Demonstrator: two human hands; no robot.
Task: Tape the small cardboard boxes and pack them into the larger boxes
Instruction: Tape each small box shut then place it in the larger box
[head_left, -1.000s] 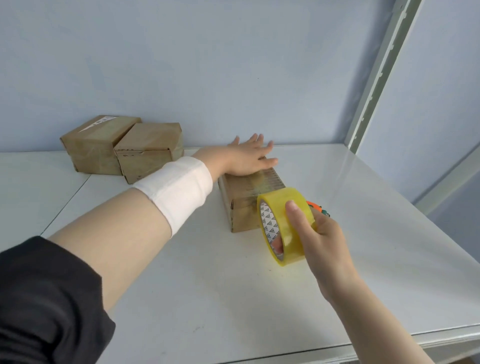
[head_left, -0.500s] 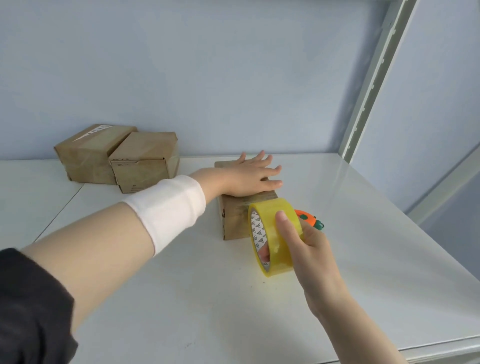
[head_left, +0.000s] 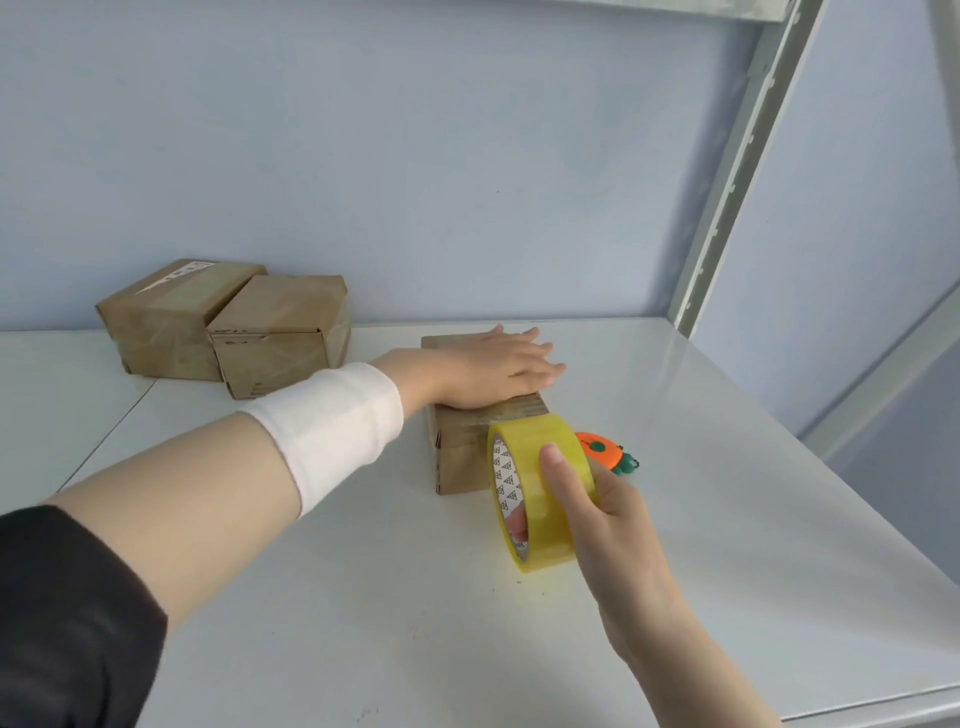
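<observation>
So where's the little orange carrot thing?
In the head view, the carrot thing lies on the table, right of the box under the left hand and behind the yellow tape roll in the right hand.

Box (head_left: 462, 460) mid-tabletop (head_left: 753, 519), left hand (head_left: 493, 371) flat on top.
Tape roll (head_left: 537, 457) in right hand (head_left: 618, 525) just before it; gadget (head_left: 602, 452) at its right; two boxes (head_left: 275, 338) touching, back left.
</observation>
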